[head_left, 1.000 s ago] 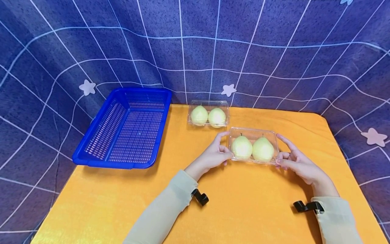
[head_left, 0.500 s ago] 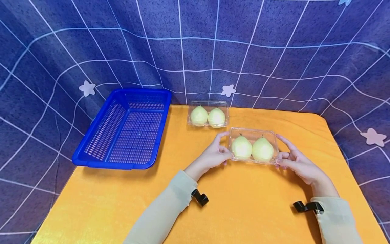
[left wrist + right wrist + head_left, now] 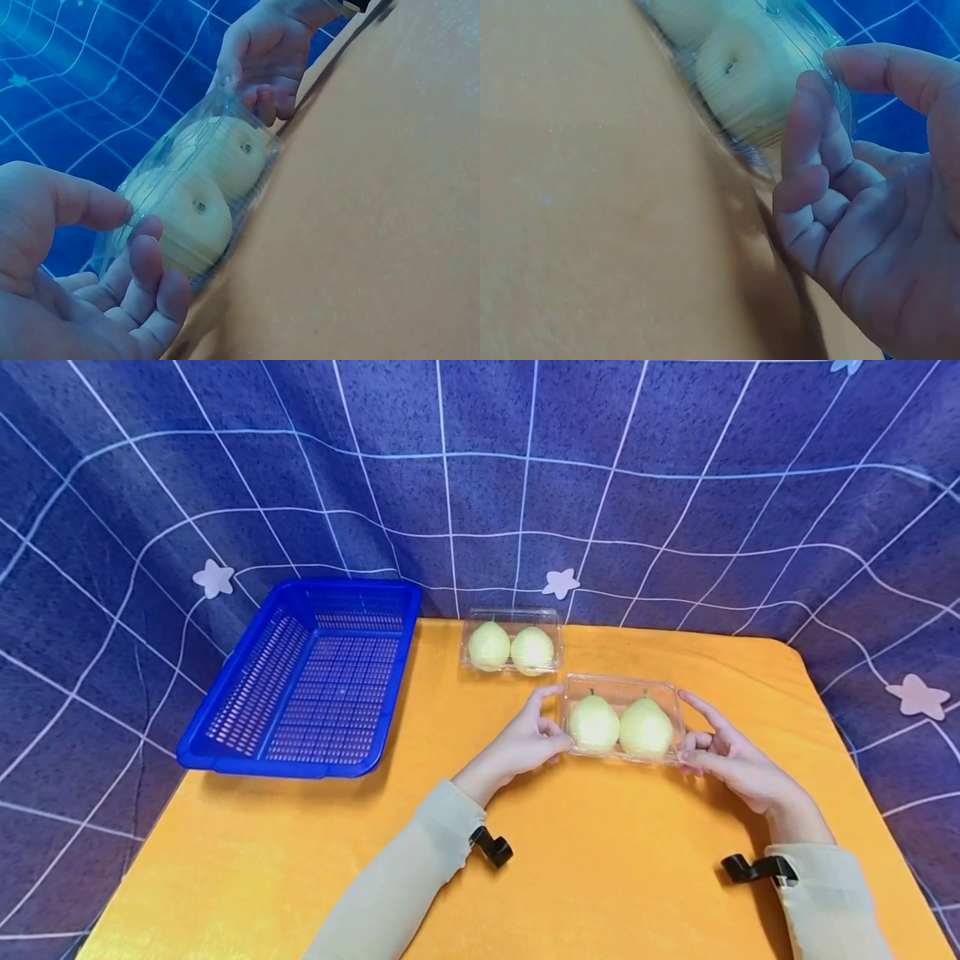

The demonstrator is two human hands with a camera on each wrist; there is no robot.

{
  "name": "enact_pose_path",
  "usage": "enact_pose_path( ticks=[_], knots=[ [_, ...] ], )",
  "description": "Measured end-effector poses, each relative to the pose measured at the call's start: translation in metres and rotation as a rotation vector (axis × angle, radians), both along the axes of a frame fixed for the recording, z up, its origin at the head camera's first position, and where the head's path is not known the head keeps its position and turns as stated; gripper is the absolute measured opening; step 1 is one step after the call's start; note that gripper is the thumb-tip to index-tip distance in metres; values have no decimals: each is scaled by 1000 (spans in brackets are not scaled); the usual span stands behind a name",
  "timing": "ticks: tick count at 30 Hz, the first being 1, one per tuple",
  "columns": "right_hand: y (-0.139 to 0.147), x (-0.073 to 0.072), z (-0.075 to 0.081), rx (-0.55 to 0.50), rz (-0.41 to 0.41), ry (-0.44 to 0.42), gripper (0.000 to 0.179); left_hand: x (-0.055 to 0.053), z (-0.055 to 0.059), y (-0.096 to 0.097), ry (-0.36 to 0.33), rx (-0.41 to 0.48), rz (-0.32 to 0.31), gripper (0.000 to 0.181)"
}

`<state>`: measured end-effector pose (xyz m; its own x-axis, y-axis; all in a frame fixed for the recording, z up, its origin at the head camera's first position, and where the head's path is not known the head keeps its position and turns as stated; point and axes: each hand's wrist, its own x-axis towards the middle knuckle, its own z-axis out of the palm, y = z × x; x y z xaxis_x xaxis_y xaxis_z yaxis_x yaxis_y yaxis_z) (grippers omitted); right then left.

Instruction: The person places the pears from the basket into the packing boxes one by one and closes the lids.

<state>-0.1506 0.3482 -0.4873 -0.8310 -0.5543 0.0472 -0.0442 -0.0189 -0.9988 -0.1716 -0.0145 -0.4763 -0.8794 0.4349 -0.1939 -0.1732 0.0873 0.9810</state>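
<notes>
In the head view, a clear plastic clamshell box point(image 3: 621, 682) with two pale yellow-green pears, one left point(image 3: 594, 722) and one right point(image 3: 646, 727), is held between both hands. My left hand point(image 3: 528, 739) pinches its left end; in the left wrist view the thumb and fingertips point(image 3: 145, 255) meet at the lid's edge. On the opposite end, my right hand point(image 3: 738, 764) pinches the box's edge between thumb and fingers, as the right wrist view confirms. The lid looks closed over the pears. Whether the box rests on the table or hovers just above it, I cannot tell.
A second clear clamshell box point(image 3: 513, 612) with two pears stands behind, near the curtain. To the left sits a blue perforated plastic basket point(image 3: 300, 768). An orange cloth covers the table point(image 3: 600, 877); a blue gridded curtain point(image 3: 480, 493) with stars surrounds its back and sides.
</notes>
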Motion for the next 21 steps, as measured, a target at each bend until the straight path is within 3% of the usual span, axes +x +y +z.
enact_pose_path(
  ticks=[13,21],
  knots=[
    [1,2,4,43,3,36,87,1,2,5,25,3,38,91],
    [-1,-1,6,73,-42,44,78,0,9,10,42,-75,75,93]
  ],
)
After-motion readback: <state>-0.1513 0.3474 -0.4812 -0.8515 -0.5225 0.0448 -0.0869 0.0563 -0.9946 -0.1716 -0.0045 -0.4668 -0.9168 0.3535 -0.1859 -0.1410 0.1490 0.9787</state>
